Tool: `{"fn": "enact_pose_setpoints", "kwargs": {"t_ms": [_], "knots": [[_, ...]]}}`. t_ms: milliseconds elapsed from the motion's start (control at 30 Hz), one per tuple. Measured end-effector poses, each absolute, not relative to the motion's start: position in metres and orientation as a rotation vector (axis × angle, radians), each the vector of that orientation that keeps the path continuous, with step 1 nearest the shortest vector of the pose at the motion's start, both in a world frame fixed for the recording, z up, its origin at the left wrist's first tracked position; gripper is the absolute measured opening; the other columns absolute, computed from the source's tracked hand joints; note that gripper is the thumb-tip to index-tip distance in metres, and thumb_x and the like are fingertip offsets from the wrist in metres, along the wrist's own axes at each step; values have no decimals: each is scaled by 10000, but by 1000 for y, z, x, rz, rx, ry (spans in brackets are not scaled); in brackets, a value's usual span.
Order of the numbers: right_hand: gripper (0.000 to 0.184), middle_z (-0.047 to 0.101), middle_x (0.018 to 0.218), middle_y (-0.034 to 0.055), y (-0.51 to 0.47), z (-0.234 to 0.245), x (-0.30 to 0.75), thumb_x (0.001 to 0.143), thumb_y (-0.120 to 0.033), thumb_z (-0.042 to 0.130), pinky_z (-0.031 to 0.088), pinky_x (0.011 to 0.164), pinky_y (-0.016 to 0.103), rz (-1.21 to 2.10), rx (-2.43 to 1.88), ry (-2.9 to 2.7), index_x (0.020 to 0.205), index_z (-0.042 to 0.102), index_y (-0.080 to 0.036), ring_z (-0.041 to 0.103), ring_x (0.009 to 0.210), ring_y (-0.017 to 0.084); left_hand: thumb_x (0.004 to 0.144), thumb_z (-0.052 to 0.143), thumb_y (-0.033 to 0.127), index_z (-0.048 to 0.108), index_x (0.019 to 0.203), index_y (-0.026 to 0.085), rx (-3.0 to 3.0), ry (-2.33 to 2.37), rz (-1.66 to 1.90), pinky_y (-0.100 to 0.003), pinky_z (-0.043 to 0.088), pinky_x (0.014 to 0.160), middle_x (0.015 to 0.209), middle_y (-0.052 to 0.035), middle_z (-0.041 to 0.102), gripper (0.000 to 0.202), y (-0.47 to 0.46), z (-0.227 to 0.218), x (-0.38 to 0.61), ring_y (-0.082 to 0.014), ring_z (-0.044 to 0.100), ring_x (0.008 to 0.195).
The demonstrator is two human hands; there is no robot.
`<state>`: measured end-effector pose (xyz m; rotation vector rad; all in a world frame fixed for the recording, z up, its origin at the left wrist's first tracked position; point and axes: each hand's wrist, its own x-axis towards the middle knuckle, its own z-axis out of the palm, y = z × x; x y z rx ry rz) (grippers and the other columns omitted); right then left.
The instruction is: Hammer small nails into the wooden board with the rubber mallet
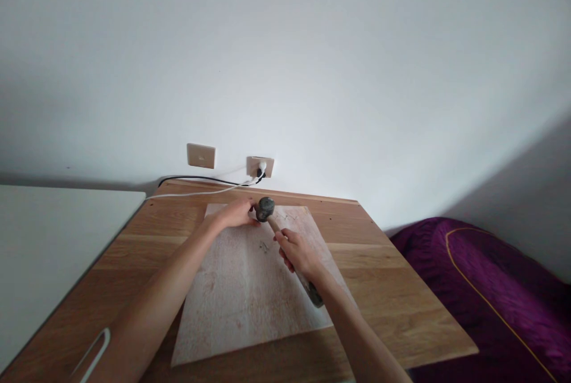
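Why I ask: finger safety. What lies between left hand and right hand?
Head view: the hammer head and a stretch of its handle; small metal bits lie on the board.

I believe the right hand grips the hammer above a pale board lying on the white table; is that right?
Not quite: in the head view the pale board lies on the wooden table, not a white one. The right hand does grip the hammer above it.
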<state>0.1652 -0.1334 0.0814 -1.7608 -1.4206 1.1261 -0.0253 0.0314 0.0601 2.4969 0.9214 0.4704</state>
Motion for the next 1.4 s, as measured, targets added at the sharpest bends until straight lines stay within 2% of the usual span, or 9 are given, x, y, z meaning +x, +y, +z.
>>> {"fn": "enact_pose_setpoints", "kwargs": {"t_ms": [267, 567, 633, 800, 867, 1000, 1100, 1300, 1400], "knots": [[344, 472, 597, -81, -145, 76, 181, 989, -521, 437, 310, 344, 197, 1138, -1741, -1257, 983, 563, -200, 407, 378, 66, 875, 695, 315, 725, 842, 173, 2584, 1011, 481, -311, 476, 747, 876, -99, 759, 149, 26, 60, -16, -256, 697, 846], [349, 465, 598, -87, -140, 96, 176, 966, -548, 470, 302, 344, 181, 1123, -1675, -1270, 970, 560, -211, 399, 370, 58, 916, 577, 184, 702, 879, 189, 2579, 910, 510, -312, 481, 825, 927, -84, 752, 131, 26, 54, -14, -240, 692, 921], [327, 467, 596, -86, -137, 100, 172, 973, -529, 464, 304, 345, 185, 1116, -1651, -1270, 974, 555, -215, 402, 373, 63, 908, 609, 226, 694, 986, 193, 2540, 863, 513, -308, 487, 815, 971, -70, 742, 120, 28, 52, -16, -229, 681, 916], [300, 459, 581, -84, -127, 93, 163, 989, -502, 465, 317, 342, 196, 1154, -1669, -1336, 940, 570, -226, 418, 369, 70, 711, 847, 366, 653, 1208, 189, 2485, 855, 512, -332, 495, 868, 1187, -104, 710, 562, 33, 57, -24, -273, 651, 1026], [282, 459, 572, -80, -127, 87, 162, 987, -478, 486, 317, 338, 202, 1172, -1718, -1375, 902, 576, -225, 423, 366, 73, 710, 840, 370, 675, 1179, 197, 2482, 874, 525, -332, 490, 887, 1189, -96, 717, 526, 34, 60, -28, -277, 646, 1049], [288, 478, 603, -75, -140, 80, 170, 978, -488, 480, 317, 338, 203, 1153, -1692, -1342, 941, 580, -221, 431, 375, 75, 760, 780, 425, 722, 1008, 179, 2495, 990, 418, -312, 482, 764, 969, -75, 733, 354, 33, 65, -30, -254, 666, 885], [346, 484, 617, -78, -155, 79, 182, 945, -551, 499, 311, 337, 199, 1162, -1692, -1265, 970, 576, -214, 427, 378, 72, 719, 814, 451, 721, 957, 180, 2511, 1005, 335, -294, 459, 700, 916, -66, 707, 373, 29, 72, -28, -245, 655, 837], [360, 483, 581, -94, -176, 64, 202, 861, -586, 566, 306, 329, 200, 1171, -1763, -1212, 851, 485, -235, 424, 375, 74, 672, 814, 268, 715, 979, 221, 2603, 769, 258, -262, 445, 699, 1029, -31, 655, 326, 11, 87, -18, -207, 626, 842], [355, 470, 571, -101, -180, 56, 205, 845, -575, 568, 300, 323, 204, 1158, -1741, -1160, 815, 449, -242, 401, 367, 68, 655, 788, 161, 722, 963, 224, 2628, 679, 136, -250, 442, 688, 995, -21, 657, 322, 1, 88, -9, -193, 621, 824]]}}
